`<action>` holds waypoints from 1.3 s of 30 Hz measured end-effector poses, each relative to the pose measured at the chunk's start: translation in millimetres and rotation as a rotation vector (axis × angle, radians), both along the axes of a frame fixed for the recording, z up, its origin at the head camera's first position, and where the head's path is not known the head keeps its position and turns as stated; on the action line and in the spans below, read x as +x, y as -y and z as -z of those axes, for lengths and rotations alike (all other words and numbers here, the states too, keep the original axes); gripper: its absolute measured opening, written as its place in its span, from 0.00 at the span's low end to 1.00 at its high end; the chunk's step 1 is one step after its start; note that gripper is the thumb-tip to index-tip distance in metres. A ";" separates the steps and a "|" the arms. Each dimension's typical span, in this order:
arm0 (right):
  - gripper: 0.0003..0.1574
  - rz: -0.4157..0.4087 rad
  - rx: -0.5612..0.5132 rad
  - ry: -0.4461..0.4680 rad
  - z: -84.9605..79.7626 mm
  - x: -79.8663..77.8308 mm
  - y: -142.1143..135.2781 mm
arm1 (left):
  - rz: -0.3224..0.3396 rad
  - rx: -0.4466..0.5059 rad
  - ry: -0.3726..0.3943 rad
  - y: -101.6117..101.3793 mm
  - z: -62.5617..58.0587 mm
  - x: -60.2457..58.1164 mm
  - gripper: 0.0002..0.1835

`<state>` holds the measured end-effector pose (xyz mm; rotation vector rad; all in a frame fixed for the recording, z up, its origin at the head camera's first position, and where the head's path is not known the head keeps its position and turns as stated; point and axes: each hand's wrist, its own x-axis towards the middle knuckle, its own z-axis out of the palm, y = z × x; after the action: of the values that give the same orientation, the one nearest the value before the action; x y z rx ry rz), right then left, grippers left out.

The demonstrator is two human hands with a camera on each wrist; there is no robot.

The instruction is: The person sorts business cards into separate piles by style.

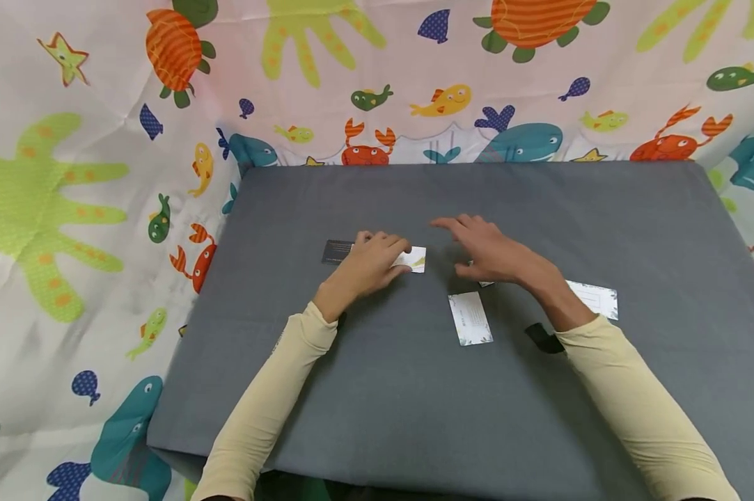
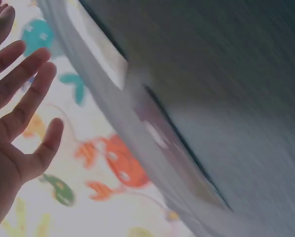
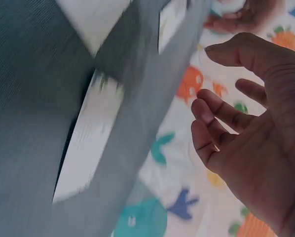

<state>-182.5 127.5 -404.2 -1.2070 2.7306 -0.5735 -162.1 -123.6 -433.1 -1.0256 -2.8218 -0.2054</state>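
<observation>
My left hand [image 1: 369, 261] is over two cards lying side by side on the table, a dark one [image 1: 335, 251] and a white one with a yellow mark [image 1: 418, 259]. In the left wrist view its fingers [image 2: 29, 106] are loosely spread with nothing between them. To its right, my right hand [image 1: 486, 249] hovers with the index finger extended and partly hides a small card [image 1: 486, 284]. The right wrist view shows that palm [image 3: 258, 168] bare, its fingers slightly bent. A white printed card [image 1: 470, 319] lies just below the right hand.
Beside the right forearm lies another white card [image 1: 596, 300], partly covered. A small black object [image 1: 543, 339] sits by the right sleeve. The grey cloth-covered table [image 1: 377, 390] meets a wall curtain [image 1: 326, 132] printed with sea animals at its back and left edges.
</observation>
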 end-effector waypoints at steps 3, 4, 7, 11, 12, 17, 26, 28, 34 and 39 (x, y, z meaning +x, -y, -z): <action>0.48 0.042 0.010 -0.011 -7.5 6.4 -30.8 | 0.029 -0.008 0.001 -24.6 -7.9 2.7 0.18; 0.47 0.052 0.018 -0.015 -8.1 8.0 -39.8 | 0.032 -0.016 0.005 -32.6 -8.7 2.6 0.18; 0.45 0.066 0.042 -0.036 -5.3 9.4 -63.3 | 0.034 -0.041 0.018 -58.5 -6.5 0.3 0.18; 0.46 0.089 0.074 -0.034 6.8 5.4 -85.1 | 0.028 -0.064 0.052 -98.5 3.3 -4.1 0.21; 0.47 0.090 0.085 -0.028 10.8 3.8 -88.0 | 0.026 -0.074 0.060 -108.0 6.1 -5.0 0.22; 0.51 0.059 0.122 0.045 26.6 -0.2 -90.9 | 0.003 -0.136 0.117 -141.8 16.4 -5.7 0.35; 0.57 0.039 0.136 0.011 28.1 -2.1 -99.5 | -0.011 -0.118 0.183 -160.1 13.1 -10.4 0.34; 0.60 0.025 0.129 -0.013 26.3 -2.3 -97.4 | 0.002 -0.111 0.174 -153.2 7.0 -13.7 0.34; 0.61 -0.020 0.003 -0.109 17.3 -4.6 -81.4 | -0.019 -0.015 0.187 -117.0 -11.7 -23.4 0.34; 0.60 -0.029 0.015 -0.102 19.1 -8.9 -63.4 | -0.026 0.037 0.235 -96.0 -2.6 -29.7 0.32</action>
<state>-191.4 190.9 -423.3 -1.3051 2.7901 -0.5013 -191.9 -27.6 -430.5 -1.0180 -3.0241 -0.3986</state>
